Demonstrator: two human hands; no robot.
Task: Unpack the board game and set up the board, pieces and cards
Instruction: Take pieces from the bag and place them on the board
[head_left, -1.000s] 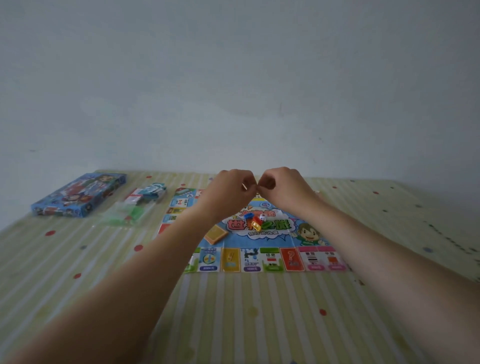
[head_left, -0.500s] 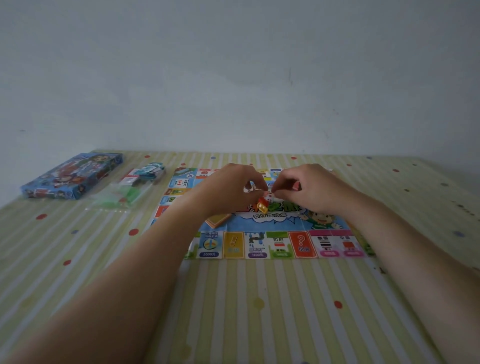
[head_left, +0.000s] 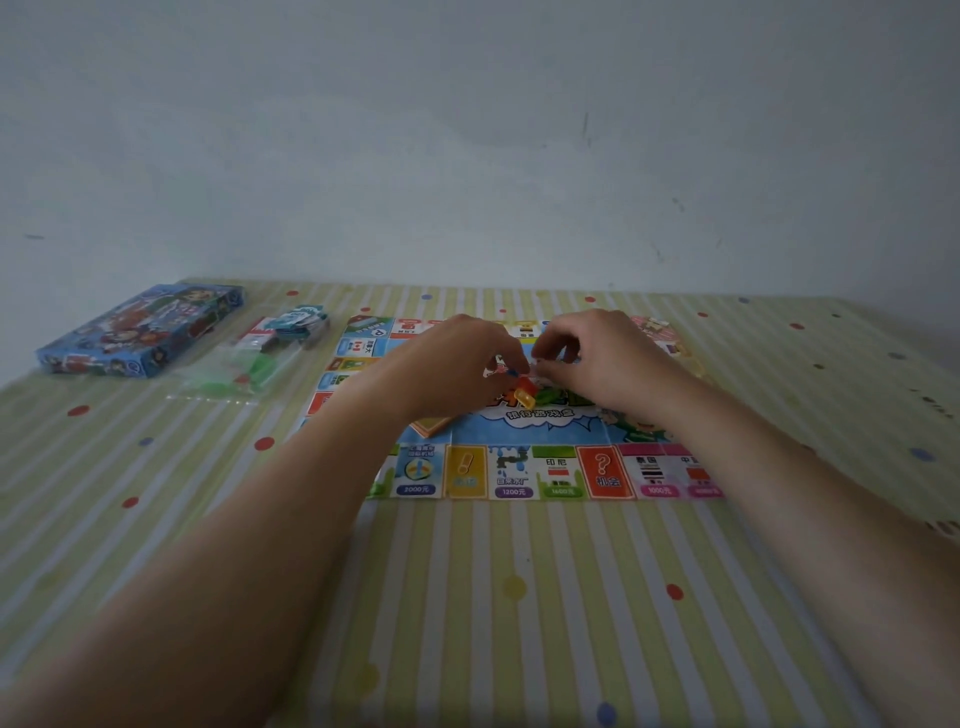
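Note:
The colourful game board lies flat on the striped table. Above its middle, my left hand and my right hand meet fingertip to fingertip. Both pinch the top of a small clear bag of pieces, whose film is barely visible. Red, yellow, green and blue pieces show just below my fingers, touching or almost touching the board. An orange card stack lies on the board, partly hidden under my left wrist.
The blue game box sits at the table's far left. Beside it lie a clear bag with green parts and a teal-topped bundle. The striped, dotted tablecloth reaches to the wall behind.
Both hands have come down from a raised position to just above the board's middle, carrying the bag of pieces. The view has tilted down.

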